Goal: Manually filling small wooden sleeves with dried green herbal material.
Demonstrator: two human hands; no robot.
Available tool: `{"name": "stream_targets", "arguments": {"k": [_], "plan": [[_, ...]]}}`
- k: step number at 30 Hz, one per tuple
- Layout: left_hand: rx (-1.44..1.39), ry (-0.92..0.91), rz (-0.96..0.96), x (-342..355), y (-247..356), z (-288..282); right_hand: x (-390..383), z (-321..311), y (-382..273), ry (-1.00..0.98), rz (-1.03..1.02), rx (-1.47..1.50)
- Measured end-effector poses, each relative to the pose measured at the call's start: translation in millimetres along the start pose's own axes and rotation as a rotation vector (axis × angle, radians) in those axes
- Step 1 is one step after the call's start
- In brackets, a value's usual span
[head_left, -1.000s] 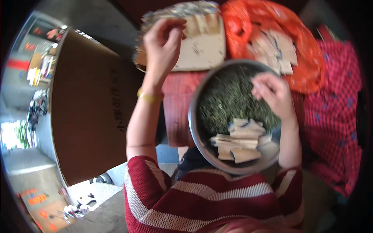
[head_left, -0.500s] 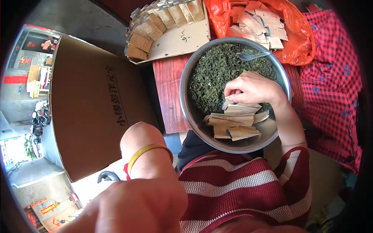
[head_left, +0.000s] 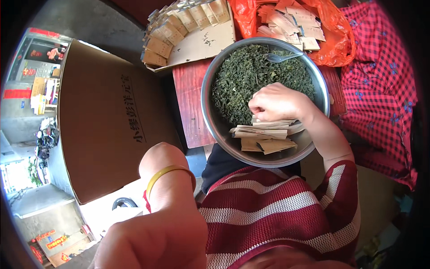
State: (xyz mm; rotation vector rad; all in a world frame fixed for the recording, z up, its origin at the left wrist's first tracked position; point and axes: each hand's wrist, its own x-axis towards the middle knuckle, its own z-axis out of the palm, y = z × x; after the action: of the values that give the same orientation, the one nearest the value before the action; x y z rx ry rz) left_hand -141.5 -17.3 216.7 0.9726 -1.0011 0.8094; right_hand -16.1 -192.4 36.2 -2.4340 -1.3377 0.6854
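A wide metal basin (head_left: 207,112) holds dark green dried leaves (head_left: 242,74), with a clear plastic spoon (head_left: 284,57) lying on them at the far side. Over the leaves, my right hand (head_left: 277,103) has its fingers curled closed, just beyond a row of small brown paper packets (head_left: 262,132). Whatever those fingers hold is hidden. More packets lie flat at the basin's near side. Close to the camera at lower left is my left hand (head_left: 152,240), blurred, its fingers out of sight. A yellow bangle (head_left: 168,171) circles that arm.
Upright packets line the edge of a cardboard tray (head_left: 208,40) on a red wooden table (head_left: 192,103). A red plastic bag (head_left: 338,49) holds loose packets. A tall cardboard box (head_left: 107,125) stands left; red checked cloth (head_left: 376,76) hangs right.
My right hand now presses lower and its fingers are more tucked in; the packet edge seen at its fingertips is hidden. The basin and table sit slightly higher and further left in view.
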Motion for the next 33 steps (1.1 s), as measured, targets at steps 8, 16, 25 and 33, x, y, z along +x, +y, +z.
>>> {"name": "stream_targets", "arguments": {"k": [8,16,25,33], "plan": [[0.021,0.008,0.013,-7.0,38.1,-15.0,-12.0,-35.1,15.3,0.414,0.051,0.520],[0.705,-0.237,-0.537,-64.5,-81.1,-56.3,-15.2,-32.9,28.3,0.866,-0.032,1.018],[1.017,-0.507,-0.741,-123.3,-162.4,-61.1,-9.9,-22.6,24.3,0.947,-0.046,0.945],[0.921,-0.507,-0.652,-124.5,-167.6,-77.4,-7.9,-28.7,20.1,0.917,-0.071,1.036]]}}
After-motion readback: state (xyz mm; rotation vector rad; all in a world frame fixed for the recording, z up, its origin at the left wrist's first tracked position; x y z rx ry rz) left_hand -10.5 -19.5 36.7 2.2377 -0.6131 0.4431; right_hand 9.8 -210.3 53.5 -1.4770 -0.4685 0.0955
